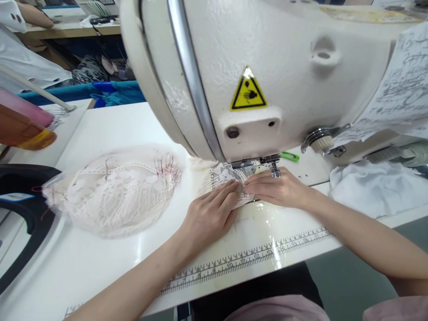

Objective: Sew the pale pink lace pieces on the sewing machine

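Note:
A piece of white lace fabric point(224, 171) lies under the head of a white sewing machine point(267, 58), close to the metal presser foot parts point(274, 169). My left hand point(214, 209) rests on the lace from the front left, its fingers stretched out and laid flat. From the right, my right hand point(281, 189) reaches to the same lace beside the needle area, fingers extended and lying close together. Its thumb is hidden. The fingertips of both hands nearly meet on the lace. The needle itself cannot be made out.
A heap of sheer lace with loose red threads point(117, 191) lies at left. A printed ruler point(247, 261) runs along the table's front. Right of the machine are a green clip-like tool point(289, 156) and white cloth point(374, 189). Another person's arm point(35, 15) shows top left.

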### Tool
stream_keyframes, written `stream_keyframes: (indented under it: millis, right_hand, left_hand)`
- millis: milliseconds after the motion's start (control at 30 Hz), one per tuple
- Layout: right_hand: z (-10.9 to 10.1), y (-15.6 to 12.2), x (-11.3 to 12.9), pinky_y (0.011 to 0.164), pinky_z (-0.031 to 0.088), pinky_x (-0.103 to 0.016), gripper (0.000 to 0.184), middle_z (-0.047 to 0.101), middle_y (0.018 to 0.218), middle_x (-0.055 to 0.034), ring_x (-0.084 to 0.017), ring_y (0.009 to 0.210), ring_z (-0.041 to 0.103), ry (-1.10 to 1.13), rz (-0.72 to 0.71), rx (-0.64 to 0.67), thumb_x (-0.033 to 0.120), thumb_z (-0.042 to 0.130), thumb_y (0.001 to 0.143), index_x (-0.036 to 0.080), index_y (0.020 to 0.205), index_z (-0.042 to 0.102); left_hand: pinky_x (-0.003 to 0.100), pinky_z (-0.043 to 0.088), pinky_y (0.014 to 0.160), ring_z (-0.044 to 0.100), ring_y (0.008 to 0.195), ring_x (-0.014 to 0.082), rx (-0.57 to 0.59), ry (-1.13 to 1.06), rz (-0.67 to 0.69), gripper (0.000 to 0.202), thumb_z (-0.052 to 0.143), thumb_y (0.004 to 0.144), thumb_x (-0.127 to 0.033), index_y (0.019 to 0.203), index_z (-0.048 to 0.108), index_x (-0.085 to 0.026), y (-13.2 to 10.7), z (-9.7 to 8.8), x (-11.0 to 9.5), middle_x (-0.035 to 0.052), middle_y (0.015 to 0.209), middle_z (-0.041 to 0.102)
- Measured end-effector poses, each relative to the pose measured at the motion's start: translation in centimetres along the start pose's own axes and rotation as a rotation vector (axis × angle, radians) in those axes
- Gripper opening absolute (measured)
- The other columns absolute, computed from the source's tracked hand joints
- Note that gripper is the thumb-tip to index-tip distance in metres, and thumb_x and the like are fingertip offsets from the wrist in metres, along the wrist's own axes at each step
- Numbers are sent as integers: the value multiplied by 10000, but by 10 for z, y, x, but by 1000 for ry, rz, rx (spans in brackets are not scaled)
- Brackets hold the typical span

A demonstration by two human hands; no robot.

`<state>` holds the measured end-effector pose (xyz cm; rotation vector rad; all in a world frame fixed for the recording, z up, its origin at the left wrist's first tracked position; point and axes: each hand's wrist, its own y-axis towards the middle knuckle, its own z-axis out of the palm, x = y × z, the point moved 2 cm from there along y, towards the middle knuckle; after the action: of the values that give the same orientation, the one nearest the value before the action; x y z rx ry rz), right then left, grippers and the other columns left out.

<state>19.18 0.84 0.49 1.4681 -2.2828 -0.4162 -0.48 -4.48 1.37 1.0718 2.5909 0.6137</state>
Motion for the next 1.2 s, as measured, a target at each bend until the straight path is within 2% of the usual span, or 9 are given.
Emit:
stream_keyframes:
  millis: [200, 333, 433, 533, 700, 833, 1000, 1200]
  right_hand:
    - [0, -2, -4, 697, 563, -264, 239, 736, 882, 13, -125, 816, 692, 9, 44, -38, 232, 463, 955, 243, 1093, 658]
    - [-2, 0, -4, 652, 550, -245, 213, 737, 905, 11, -112, 764, 691, -39, 28, -85, 228, 468, 956, 222, 1044, 663]
    - [-3, 2, 1, 636, 547, -239, 199, 738, 933, 6, -110, 791, 692, -81, -19, -106, 205, 473, 956, 215, 1023, 661]
    - [0, 6, 8, 702, 570, -249, 205, 741, 953, -2, -108, 868, 688, -66, -74, -105, 163, 465, 954, 196, 987, 665]
    - [9, 10, 18, 879, 573, -280, 198, 746, 986, 20, -104, 941, 684, -100, -99, -108, 114, 498, 933, 191, 981, 674]
    - [14, 11, 20, 886, 576, -280, 225, 742, 1034, 28, -109, 1015, 670, -112, -83, -90, 110, 501, 933, 218, 1019, 679]
    - [18, 10, 19, 897, 582, -305, 267, 730, 1078, 22, -132, 1073, 652, -69, -18, -38, 102, 508, 925, 255, 1057, 683]
    - [16, 14, 19, 931, 577, -313, 233, 738, 1054, 22, -117, 1038, 669, -125, -52, -108, 102, 477, 944, 193, 1039, 669]
  left_hand:
    - [326, 586, 892, 634, 1125, 210, 0, -22, -6, 224, 511, 890, -106, 1079, 629, -121, 2, 2, 0, 87, 1162, 695]
    - [334, 596, 871, 636, 1120, 213, -4, 2, 7, 275, 508, 891, -100, 1148, 604, -114, 2, 3, 1, 86, 1169, 692]
    - [337, 591, 884, 640, 1116, 214, -6, 13, 21, 221, 508, 885, -103, 1073, 625, -116, 2, 2, 2, 83, 1139, 706]
    - [337, 583, 897, 643, 1112, 219, -10, 30, 25, 167, 496, 865, -87, 952, 634, -122, 2, 1, 2, 99, 1133, 706]
    - [308, 615, 764, 708, 955, 213, -12, 80, -60, 161, 467, 826, -63, 821, 598, -157, 0, 0, 5, 101, 1125, 708]
    - [311, 612, 762, 718, 907, 218, 1, 102, -104, 145, 480, 813, -80, 872, 587, -158, -2, 0, 7, 105, 1160, 694]
    - [331, 605, 798, 705, 963, 236, 26, 108, -136, 195, 481, 814, -101, 971, 578, -164, -2, 1, 10, 113, 1193, 677]
    - [336, 608, 786, 695, 990, 251, 40, 144, -146, 236, 478, 779, -67, 984, 562, -151, 0, 3, 13, 135, 1214, 662]
